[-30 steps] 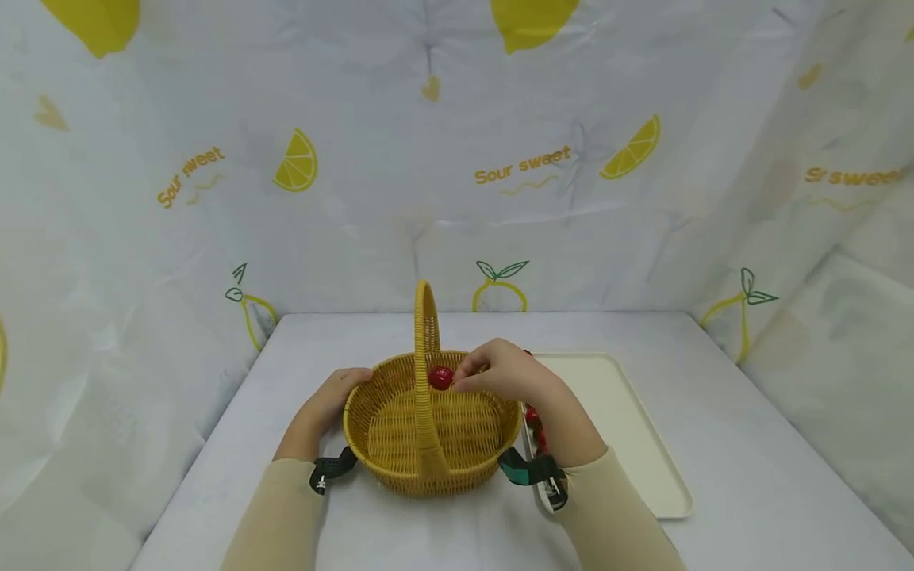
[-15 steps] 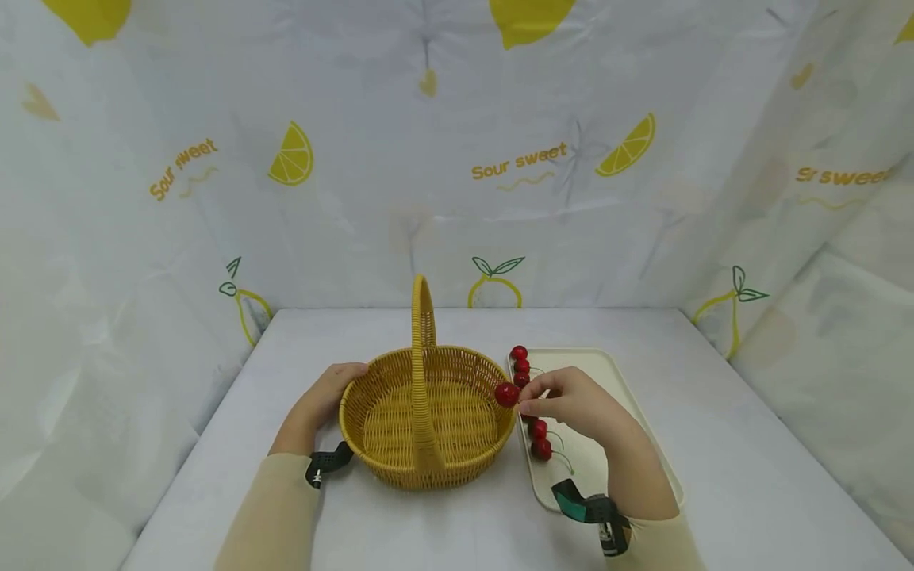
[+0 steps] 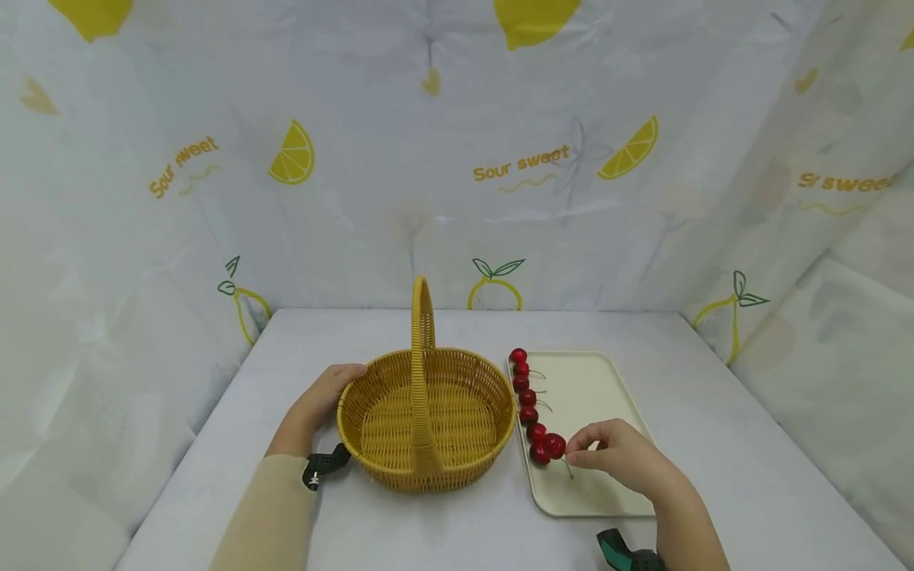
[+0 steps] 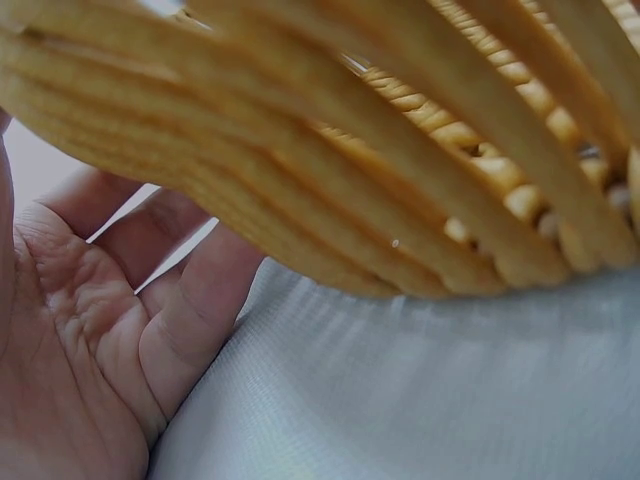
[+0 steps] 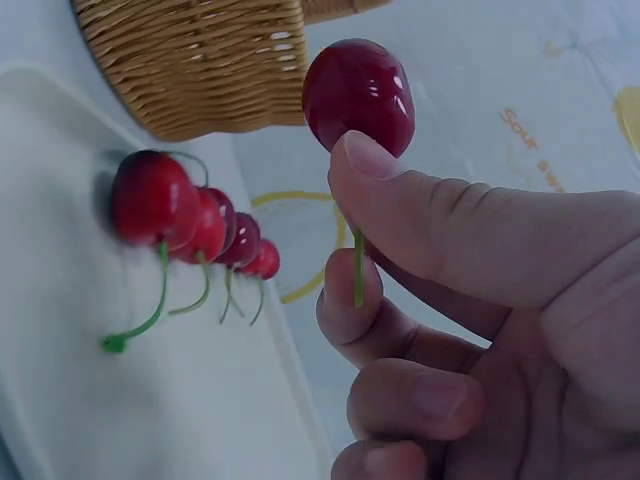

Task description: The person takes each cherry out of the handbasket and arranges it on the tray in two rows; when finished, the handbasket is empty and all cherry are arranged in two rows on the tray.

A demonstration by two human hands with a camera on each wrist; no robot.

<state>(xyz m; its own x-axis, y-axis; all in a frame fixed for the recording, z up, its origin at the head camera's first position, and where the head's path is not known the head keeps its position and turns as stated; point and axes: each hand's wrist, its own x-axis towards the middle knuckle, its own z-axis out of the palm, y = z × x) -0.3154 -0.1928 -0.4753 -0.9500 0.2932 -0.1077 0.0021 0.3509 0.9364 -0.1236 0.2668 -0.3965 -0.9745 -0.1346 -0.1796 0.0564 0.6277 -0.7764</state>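
Red cherry (image 5: 358, 92) pinched in right-hand fingers (image 5: 420, 225); left fingers (image 4: 190, 310) relaxed against basket (image 3: 428, 420)

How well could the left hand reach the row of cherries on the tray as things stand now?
Probably not easily. The left hand rests on the far-left side of the basket, which, with its upright handle, stands between it and the cherries on the tray. It would have to go over or around.
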